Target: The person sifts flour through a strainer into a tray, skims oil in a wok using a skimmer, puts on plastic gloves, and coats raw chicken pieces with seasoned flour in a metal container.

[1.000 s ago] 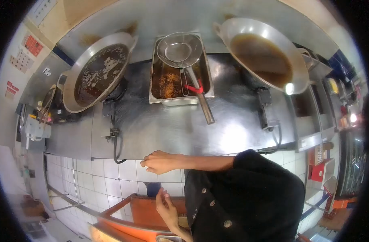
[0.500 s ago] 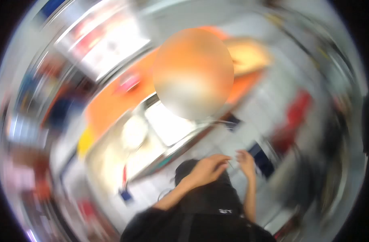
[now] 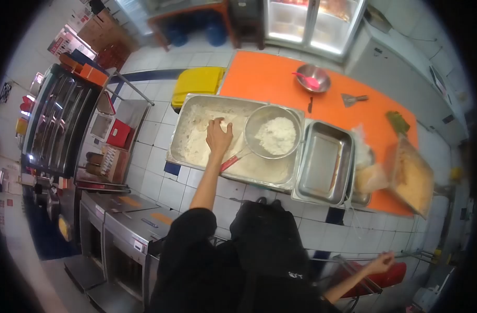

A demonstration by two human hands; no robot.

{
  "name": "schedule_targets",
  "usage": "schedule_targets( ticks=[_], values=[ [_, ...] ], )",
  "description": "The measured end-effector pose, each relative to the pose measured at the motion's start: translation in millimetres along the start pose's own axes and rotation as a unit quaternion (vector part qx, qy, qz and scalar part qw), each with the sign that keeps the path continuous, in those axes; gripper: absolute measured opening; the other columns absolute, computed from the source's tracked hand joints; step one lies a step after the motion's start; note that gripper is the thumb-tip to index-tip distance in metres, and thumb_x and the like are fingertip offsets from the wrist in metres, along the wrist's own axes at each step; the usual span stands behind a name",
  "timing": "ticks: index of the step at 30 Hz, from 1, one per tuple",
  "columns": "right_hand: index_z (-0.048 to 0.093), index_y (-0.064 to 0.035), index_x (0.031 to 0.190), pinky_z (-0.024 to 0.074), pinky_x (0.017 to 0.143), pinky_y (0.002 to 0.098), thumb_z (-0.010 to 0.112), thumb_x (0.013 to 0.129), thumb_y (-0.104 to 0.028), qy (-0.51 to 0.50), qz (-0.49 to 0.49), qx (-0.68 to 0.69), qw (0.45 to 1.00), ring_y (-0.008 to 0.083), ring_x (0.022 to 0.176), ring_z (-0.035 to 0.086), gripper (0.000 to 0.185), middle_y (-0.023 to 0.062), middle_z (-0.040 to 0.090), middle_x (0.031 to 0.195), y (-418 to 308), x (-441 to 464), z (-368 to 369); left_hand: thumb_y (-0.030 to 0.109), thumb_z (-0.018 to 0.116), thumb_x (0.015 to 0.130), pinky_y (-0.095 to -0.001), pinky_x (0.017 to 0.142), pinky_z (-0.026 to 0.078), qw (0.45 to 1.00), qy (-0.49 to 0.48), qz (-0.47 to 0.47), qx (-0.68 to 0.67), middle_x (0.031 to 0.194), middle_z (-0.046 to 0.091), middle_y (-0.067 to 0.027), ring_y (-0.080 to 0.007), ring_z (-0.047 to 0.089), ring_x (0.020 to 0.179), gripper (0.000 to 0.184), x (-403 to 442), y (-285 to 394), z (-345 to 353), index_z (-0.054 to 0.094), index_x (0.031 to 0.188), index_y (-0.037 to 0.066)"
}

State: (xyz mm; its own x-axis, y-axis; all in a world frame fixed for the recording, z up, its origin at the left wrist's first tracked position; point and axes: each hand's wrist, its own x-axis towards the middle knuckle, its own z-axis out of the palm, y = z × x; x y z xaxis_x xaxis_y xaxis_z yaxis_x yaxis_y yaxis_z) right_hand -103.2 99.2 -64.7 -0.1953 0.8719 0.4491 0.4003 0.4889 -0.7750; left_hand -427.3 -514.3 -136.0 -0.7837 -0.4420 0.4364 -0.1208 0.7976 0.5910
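Observation:
My left hand (image 3: 218,136) reaches into a large metal pan (image 3: 172,148) of white flour (image 3: 194,141). Its fingers are bent and the thumb stands apart from them, with a whitish patch showing in the gap; whether that is flour or a separate piece I cannot tell. Beside it, a round sieve (image 3: 253,148) with a red handle (image 3: 229,163) rests in the pan and holds a heap of flour. My right hand (image 3: 382,263) is held out at the lower right, above a red seat (image 3: 394,276). Its fingers look curled in, with nothing visible in them.
An empty metal tray (image 3: 324,197) adjoins the pan. On the orange table (image 3: 270,73) are a metal bowl (image 3: 322,75) with a pink tool, a scraper (image 3: 353,99) and a tilted wooden box (image 3: 418,185). A yellow bin (image 3: 198,83) stands behind the pan; steel cabinets (image 3: 129,219) are at left.
The view has swung and become sharp. Both hands were close together before my body; now the left hand is down in the flour pan and the right is stretched out to the right.

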Motion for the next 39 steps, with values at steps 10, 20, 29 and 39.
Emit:
schedule_targets(
  ticks=[10, 20, 29, 39],
  values=[
    [0.062, -0.0041, 0.095, 0.0408, 0.058, 0.0231, 0.056, 0.093, -0.011, -0.375, -0.029, 0.303, 0.876, 0.0087, 0.071, 0.051, 0.01, 0.0021, 0.055, 0.079, -283.6, -149.5, 119.9, 0.023, 0.065, 0.085, -0.0368, 0.062, 0.048, 0.996, -0.081, 0.01, 0.018, 0.078, 0.066, -0.0096, -0.0262, 0.063, 0.066, 0.017, 42.5, -0.3, -47.8, 0.069, 0.087, 0.007],
    [0.058, -0.0023, 0.101, 0.0481, 0.073, 0.0473, 0.07, 0.08, -0.026, -0.67, -0.227, 0.099, 0.7, 0.0382, 0.085, 0.063, 0.034, 0.0211, 0.063, 0.082, -361.8, -441.3, 299.2, 0.01, 0.067, 0.084, -0.0304, 0.057, 0.045, 0.965, -0.177, -0.021, -0.191, 0.074, 0.059, -0.0061, -0.017, 0.057, 0.063, 0.007, 19.9, -38.9, -108.7, 0.069, 0.088, 0.005],
    [0.059, -0.0015, 0.094, 0.0452, 0.057, 0.0446, 0.059, 0.083, -0.007, -0.691, -0.122, 0.102, 0.705, 0.0383, 0.063, 0.062, 0.012, 0.0197, 0.059, 0.062, -412.8, -474.6, 267.5, 0.002, 0.063, 0.082, -0.0349, 0.071, 0.048, 0.949, -0.197, -0.008, -0.247, 0.083, 0.062, -0.013, -0.0252, 0.061, 0.074, 0.016, 20.2, -58.0, -151.6, 0.064, 0.098, -0.001],
    [0.059, -0.0023, 0.112, 0.0499, 0.065, 0.0414, 0.057, 0.085, -0.004, -0.582, -0.268, 0.233, 0.732, 0.0369, 0.077, 0.064, 0.027, 0.0184, 0.066, 0.088, -388.8, -512.3, 250.9, 0.017, 0.053, 0.091, -0.0458, 0.092, 0.042, 0.896, -0.372, 0.069, -0.232, 0.114, 0.059, -0.026, -0.0403, 0.055, 0.107, 0.034, -4.0, -171.9, -28.0, 0.058, 0.117, -0.003]
  ],
)
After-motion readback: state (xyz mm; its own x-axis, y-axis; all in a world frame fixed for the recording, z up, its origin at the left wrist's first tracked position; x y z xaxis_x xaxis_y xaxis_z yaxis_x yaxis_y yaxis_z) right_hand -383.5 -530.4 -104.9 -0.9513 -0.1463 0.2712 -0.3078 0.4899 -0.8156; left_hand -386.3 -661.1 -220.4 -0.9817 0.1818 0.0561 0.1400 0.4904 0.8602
